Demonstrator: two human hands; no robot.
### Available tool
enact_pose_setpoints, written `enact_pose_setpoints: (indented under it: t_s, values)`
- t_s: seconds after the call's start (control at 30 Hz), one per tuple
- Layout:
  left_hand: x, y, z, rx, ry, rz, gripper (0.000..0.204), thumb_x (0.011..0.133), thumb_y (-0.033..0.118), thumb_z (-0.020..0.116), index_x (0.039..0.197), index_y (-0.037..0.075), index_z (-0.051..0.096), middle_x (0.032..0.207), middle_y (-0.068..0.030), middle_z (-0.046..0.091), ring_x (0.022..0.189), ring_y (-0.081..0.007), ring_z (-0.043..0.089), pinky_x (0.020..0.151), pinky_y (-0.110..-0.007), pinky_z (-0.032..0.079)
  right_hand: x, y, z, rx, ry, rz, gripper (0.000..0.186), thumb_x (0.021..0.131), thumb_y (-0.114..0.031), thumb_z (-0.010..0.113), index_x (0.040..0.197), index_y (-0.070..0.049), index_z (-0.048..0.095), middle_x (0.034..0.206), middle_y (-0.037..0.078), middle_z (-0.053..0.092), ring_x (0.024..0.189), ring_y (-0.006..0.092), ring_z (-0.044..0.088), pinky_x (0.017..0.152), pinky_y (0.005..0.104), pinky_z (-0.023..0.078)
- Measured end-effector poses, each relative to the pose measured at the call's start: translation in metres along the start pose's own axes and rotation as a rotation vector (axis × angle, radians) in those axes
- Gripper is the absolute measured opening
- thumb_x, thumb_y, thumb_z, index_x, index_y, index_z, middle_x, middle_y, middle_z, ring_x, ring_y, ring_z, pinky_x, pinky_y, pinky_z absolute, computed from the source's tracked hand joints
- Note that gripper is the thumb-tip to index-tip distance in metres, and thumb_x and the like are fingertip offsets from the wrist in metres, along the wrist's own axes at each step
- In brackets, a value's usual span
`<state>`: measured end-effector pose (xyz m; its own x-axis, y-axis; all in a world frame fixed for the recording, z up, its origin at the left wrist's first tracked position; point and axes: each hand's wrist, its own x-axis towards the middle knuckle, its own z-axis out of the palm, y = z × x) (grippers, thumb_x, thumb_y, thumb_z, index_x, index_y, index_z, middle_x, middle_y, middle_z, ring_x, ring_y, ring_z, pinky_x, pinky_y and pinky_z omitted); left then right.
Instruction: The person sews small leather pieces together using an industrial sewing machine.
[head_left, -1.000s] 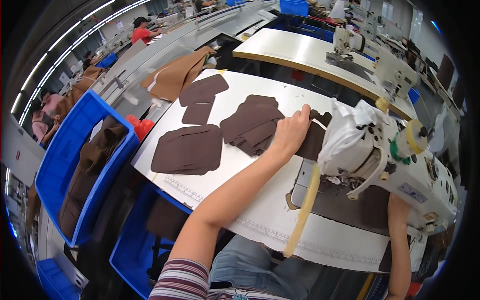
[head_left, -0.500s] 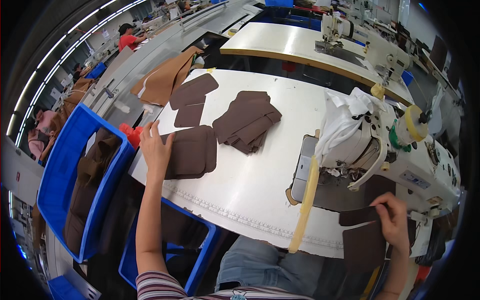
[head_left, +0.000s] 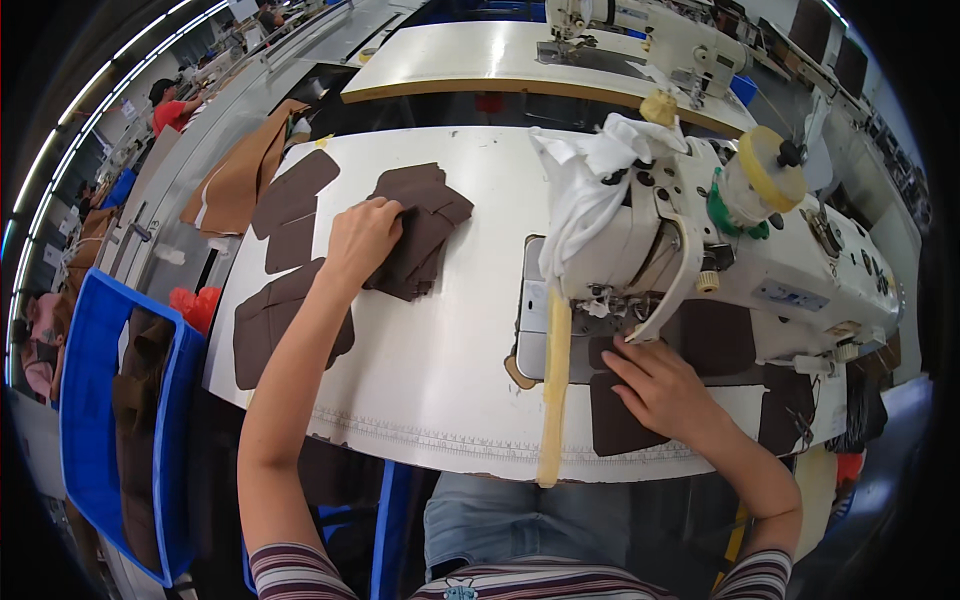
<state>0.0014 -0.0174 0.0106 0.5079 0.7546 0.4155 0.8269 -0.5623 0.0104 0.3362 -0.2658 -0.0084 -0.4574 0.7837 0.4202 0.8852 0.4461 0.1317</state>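
Observation:
My left hand (head_left: 365,238) is at the near-left edge of a loose pile of dark brown fabric pieces (head_left: 425,225), its fingers bent and closed on a piece there; the fingertips are partly hidden. My right hand (head_left: 655,388) lies with fingers stretched over a dark brown fabric panel (head_left: 618,425), close to the needle area of the white sewing machine (head_left: 640,240). The panel is split by a pale line and reaches toward the presser foot. Left of the pile, a neater stack of brown panels (head_left: 275,330) lies partly under my left forearm.
More brown pieces (head_left: 290,245) lie at the table's far left, and others (head_left: 715,340) by the machine. A blue bin (head_left: 75,420) with brown fabric stands at the left. Yellow tape (head_left: 553,410) hangs down the table front. Another sewing table (head_left: 470,60) stands beyond.
My left hand has moved from the neat stack to the loose pile. My right hand has carried the panel from the table's right front edge up to the machine's needle area. The view has shifted right.

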Motion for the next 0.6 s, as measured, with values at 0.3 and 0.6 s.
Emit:
enact_pose_setpoints:
  t_s: [0.3,0.6]
  values:
    - [-0.076,0.125,-0.044,-0.705,-0.551,-0.003,0.039,0.075,0.004,0.066,0.114,-0.002,0.066,0.063,-0.0134,0.060,0.053,-0.0189,0.056,0.058,-0.032,0.049,0.003,0.018,0.014,0.310,-0.132,-0.126,0.033,0.079,-0.012,0.070,0.108,0.003,0.064,0.108,0.015,0.067,0.104,0.0257,0.065,0.079,0.0312,0.059]
    - [-0.082,0.116,-0.049,-0.693,-0.162,-0.170,0.012,0.083,0.008,0.074,0.092,0.002,0.072,0.070,-0.0024,0.063,0.058,-0.0062,0.056,0.052,-0.020,0.043,0.010,0.008,0.012,0.153,-0.137,-0.090,0.025,0.080,-0.006,0.062,0.104,0.001,0.064,0.109,0.011,0.066,0.099,0.0233,0.066,0.075,0.0318,0.059]
